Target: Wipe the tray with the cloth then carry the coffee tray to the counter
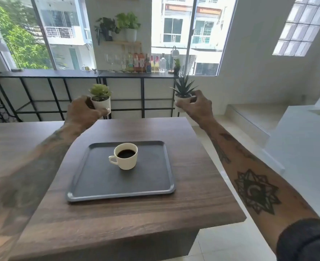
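A dark grey tray (151,178) lies on the wooden table (193,185), with a white cup of black coffee (126,156) standing near its middle. Beyond the table's far edge, my left hand (82,112) is closed around a small white pot with a light green succulent (101,98). My right hand (198,105) grips a white pot holding a spiky dark green plant (183,89). Both pots are held up in the air past the table. No cloth is in view.
A black counter shelf (61,74) runs along the windows, carrying glasses and bottles (136,62). A black metal railing (142,102) stands behind the table. White steps and a white ledge (296,138) are at the right, above a tiled floor.
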A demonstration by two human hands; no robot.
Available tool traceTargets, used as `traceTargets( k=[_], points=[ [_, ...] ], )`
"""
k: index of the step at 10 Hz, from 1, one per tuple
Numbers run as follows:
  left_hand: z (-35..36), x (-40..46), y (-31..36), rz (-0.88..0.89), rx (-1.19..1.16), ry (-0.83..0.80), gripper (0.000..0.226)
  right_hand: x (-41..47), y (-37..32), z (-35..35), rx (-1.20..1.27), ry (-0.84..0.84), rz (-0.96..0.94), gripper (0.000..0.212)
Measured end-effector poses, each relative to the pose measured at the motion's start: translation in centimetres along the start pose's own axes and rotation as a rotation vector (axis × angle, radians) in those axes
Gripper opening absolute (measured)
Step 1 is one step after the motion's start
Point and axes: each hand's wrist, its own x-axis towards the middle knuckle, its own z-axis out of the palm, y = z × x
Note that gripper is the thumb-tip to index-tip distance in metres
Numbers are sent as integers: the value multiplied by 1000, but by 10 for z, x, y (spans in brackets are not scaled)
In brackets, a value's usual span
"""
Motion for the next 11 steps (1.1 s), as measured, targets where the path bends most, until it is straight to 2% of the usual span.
traceTargets(
  k=[1,2,3,4,5,7,9,10,11],
  points=[
    [44,-21,59,63,-81,-176,42,-33,44,-31,-19,-11,42,49],
    [113,-40,89,61,-156,-321,41,-70,92,-53,-34,0,98,50],
    [190,-50,99,11,-179,-431,59,-98,134,-61,-15,-21,157,48],
    [237,-63,110,5,-154,-504,55,-114,166,-59,29,-52,192,48],
    [271,-83,113,-17,-158,-548,49,-122,192,-50,63,-42,219,44],
    [349,-105,93,-83,-263,-642,68,-141,225,-39,52,40,262,41],
    [353,-133,98,-112,-252,-649,61,-143,231,-35,43,53,220,40],
    [342,-141,97,-86,-245,-667,79,-144,234,-34,-18,23,229,54],
    [321,-153,91,-11,-300,-640,81,-145,235,-42,-8,-2,288,93]
  ],
)
